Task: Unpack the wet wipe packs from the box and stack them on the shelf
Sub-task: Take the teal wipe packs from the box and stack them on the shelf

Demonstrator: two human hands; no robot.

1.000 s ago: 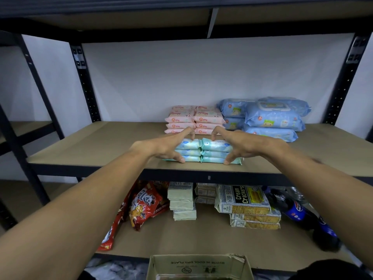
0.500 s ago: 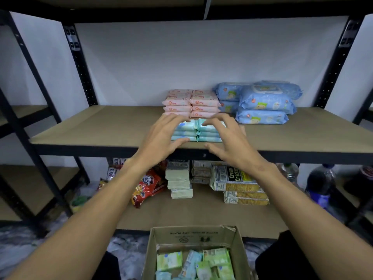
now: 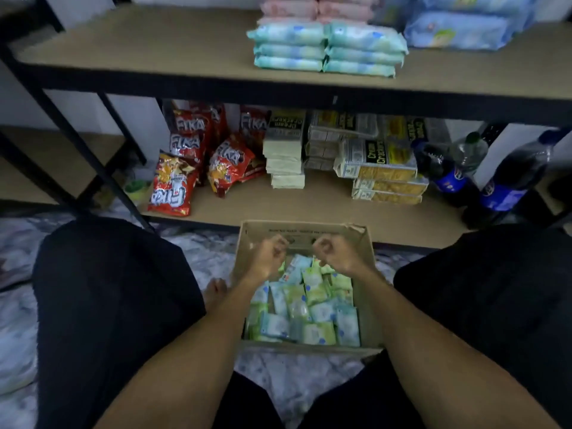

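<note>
Over the box, both hands curled, empty

Shelf, 2 wipe pack stacks, floor, box

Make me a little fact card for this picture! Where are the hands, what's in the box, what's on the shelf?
hands: left hand and right hand above the box, fingers curled, nothing seen in them
box: open, on the floor, many green and blue wet wipe packs jumbled inside
shelf: two teal stacks side by side, three packs each, pink packs behind
</note>
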